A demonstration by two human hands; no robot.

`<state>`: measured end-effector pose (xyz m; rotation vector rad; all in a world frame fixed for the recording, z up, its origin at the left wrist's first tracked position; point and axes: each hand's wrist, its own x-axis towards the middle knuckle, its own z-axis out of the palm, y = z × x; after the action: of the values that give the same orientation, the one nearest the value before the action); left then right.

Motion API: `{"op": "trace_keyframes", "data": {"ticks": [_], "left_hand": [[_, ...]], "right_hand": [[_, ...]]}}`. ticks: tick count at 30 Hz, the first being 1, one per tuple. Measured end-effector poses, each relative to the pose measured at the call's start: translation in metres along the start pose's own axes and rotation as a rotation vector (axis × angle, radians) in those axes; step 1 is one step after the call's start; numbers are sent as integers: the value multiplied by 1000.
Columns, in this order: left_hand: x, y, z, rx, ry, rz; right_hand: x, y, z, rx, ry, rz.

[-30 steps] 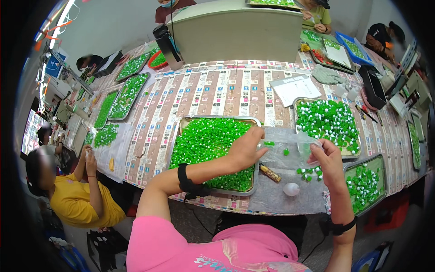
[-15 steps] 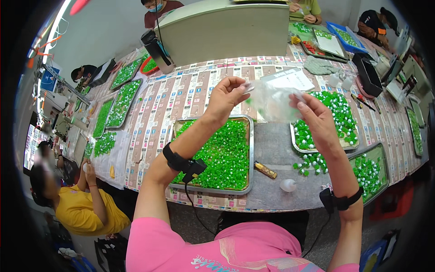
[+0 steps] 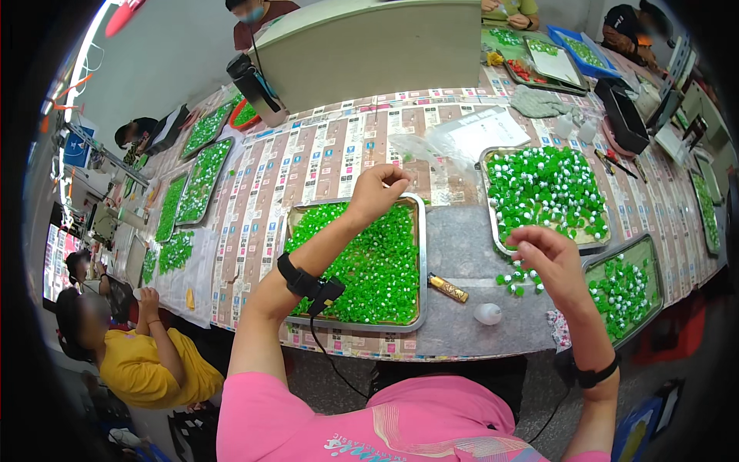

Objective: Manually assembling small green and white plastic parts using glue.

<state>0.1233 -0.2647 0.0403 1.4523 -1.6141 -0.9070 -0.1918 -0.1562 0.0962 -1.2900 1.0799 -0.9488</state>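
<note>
Bright green pieces [image 3: 368, 262] fill a silver tray [image 3: 422, 254]; pink shirt [image 3: 369, 420].

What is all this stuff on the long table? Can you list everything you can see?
Tray of green pieces: one, metal, full, in front of the person under the left arm.
Tray of green and white pieces: one, metal, to the right of it.
Third tray: one, green and white pieces, at the table's right near edge.
Loose pieces: a small cluster, green and white, on the grey mat below the right hand.
Lighter: one, gold-brown, on the mat between the trays.
Small white object: one, near the table edge.
Clear plastic bag: one, lying beyond the trays.
Far trays: several, green contents, along the left side.
Left hand: raised, fingers pinched.
Right hand: raised over the loose pieces.
</note>
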Motion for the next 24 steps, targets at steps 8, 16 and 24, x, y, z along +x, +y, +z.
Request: {"op": "trace_keyframes", "data": {"ticks": [8,16,24], "left_hand": [[18,-17,23,576,-72,358],[29,-12,38,560,-249,-7],[34,0,43,569,-346,-52]], "right_hand": [[-51,0,-5,44,-3,51],[-70,11,-11,105,16,87],[-79,24,-13,145,11,127]]}}
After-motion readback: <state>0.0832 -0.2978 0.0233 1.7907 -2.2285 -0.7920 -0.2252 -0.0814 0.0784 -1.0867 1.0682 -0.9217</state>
